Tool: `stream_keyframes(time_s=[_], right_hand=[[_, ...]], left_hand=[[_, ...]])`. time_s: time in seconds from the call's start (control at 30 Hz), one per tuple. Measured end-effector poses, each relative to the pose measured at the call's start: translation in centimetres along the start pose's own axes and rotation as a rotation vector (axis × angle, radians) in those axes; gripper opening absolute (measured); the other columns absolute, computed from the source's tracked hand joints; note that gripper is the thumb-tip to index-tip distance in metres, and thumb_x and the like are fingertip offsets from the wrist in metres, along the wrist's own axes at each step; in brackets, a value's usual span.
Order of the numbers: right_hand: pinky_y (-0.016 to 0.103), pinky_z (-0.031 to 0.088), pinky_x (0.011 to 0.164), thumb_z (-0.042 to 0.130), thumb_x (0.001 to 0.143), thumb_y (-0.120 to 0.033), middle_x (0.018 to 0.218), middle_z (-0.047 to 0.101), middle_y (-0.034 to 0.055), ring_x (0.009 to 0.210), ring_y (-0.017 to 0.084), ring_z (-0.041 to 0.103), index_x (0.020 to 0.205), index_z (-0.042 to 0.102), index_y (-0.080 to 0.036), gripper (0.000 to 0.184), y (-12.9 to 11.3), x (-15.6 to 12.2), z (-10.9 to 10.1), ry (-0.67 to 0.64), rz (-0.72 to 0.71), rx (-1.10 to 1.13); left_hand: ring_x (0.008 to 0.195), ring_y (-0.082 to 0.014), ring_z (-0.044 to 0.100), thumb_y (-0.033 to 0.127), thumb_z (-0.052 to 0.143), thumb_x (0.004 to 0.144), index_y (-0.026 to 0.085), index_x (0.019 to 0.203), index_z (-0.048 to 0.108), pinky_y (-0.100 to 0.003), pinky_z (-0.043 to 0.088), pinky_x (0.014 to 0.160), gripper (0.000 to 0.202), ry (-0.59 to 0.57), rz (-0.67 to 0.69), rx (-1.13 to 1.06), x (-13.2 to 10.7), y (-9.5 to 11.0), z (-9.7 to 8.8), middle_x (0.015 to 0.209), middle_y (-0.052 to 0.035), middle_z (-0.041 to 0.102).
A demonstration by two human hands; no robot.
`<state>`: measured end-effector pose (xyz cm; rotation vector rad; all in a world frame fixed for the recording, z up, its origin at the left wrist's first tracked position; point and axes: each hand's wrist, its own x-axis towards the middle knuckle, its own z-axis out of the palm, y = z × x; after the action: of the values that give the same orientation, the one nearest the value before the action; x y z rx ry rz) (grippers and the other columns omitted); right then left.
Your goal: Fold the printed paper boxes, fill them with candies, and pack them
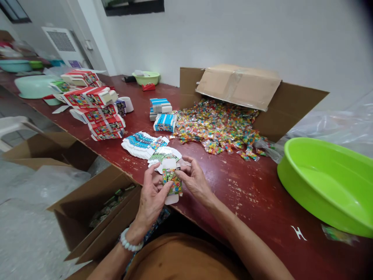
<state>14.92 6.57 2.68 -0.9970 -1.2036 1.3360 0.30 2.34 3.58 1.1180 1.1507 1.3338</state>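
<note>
Fingers of the left hand (151, 194) and right hand (196, 181) pinch an open-flapped green carton (172, 183), likely light, crushable, best held by its edges.

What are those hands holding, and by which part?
A small green box: left fingers at its left side, right fingers at its upper right edge.

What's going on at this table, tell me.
A person's left hand and right hand hold a small green carton between them, its end flaps sticking out. Fanned flat cartons lie just beyond. Colorful packets lie spilled from a cardboard box onto the red table; a green basin stands at right.
</note>
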Motion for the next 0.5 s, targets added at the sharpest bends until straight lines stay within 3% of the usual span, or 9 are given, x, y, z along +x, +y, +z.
stream_keyframes(time_s=[0.07,0.13,0.27,0.4,0.5], right_hand=[[0.031,0.053,0.074,0.073,0.074,-0.033,0.089,0.071,0.0008,0.081,0.018,0.066,0.121,0.052,-0.024,0.053,0.3,-0.4,0.6,0.041,-0.020,0.088],[0.030,0.052,0.076,0.073,0.074,-0.035,0.092,0.071,0.0022,0.081,0.017,0.065,0.108,0.061,-0.022,0.038,0.6,-0.7,1.0,0.044,-0.056,0.125],[0.028,0.049,0.072,0.072,0.077,-0.040,0.082,0.069,0.0013,0.075,0.015,0.061,0.087,0.070,-0.019,0.023,0.7,-0.5,0.5,0.042,-0.063,0.067],[0.027,0.046,0.063,0.079,0.068,-0.045,0.068,0.064,-0.0002,0.062,0.012,0.055,0.070,0.066,-0.016,0.032,0.0,0.5,-0.7,-0.067,0.109,0.049],[0.025,0.045,0.059,0.088,0.053,-0.037,0.067,0.064,-0.0026,0.059,0.011,0.056,0.079,0.066,-0.017,0.039,-0.7,1.0,-1.1,-0.090,0.239,0.160]], left_hand=[[0.083,-0.0190,0.072,0.030,0.080,0.074,0.023,0.134,0.042,-0.028,0.057,0.074,0.071,0.018,-0.014,-0.058,-0.2,0.3,0.3,0.103,-0.0055,0.073],[0.088,-0.0192,0.071,0.030,0.082,0.072,0.021,0.129,0.048,-0.027,0.057,0.076,0.066,-0.001,-0.044,-0.108,-0.2,0.4,0.4,0.106,-0.0067,0.073],[0.073,-0.0167,0.068,0.036,0.081,0.074,0.021,0.113,0.055,-0.027,0.056,0.066,0.049,-0.067,-0.142,-0.165,0.4,-0.1,-0.2,0.096,-0.0040,0.073],[0.072,-0.0158,0.067,0.039,0.075,0.080,0.021,0.104,0.058,-0.026,0.054,0.066,0.034,-0.108,-0.154,-0.135,0.7,-1.0,-0.8,0.088,-0.0015,0.072],[0.075,-0.0156,0.067,0.038,0.073,0.083,0.021,0.100,0.061,-0.025,0.052,0.069,0.026,-0.160,-0.128,-0.056,0.9,-1.0,-1.1,0.088,-0.0011,0.072]])
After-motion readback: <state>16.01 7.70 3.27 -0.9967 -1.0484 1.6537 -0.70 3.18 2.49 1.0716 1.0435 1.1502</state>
